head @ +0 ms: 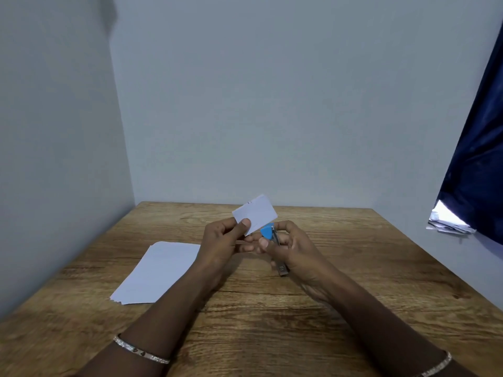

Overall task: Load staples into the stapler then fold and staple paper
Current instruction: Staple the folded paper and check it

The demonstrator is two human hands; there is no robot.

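My left hand [226, 239] pinches a small folded white paper [257, 213] by its lower left corner and holds it up above the table. A tiny mark shows near the paper's top edge. My right hand [292, 247] grips a small stapler [273, 242] with a blue top and a metal body, its blue end touching the folded paper's lower right edge. The stapler's metal rear sticks out below my palm. Both hands hover over the middle of the wooden table [353, 268].
A stack of white sheets [160, 270] lies on the table to the left of my hands. Pale walls close the table in at the left and back. A dark blue curtain [479, 164] hangs at the right.
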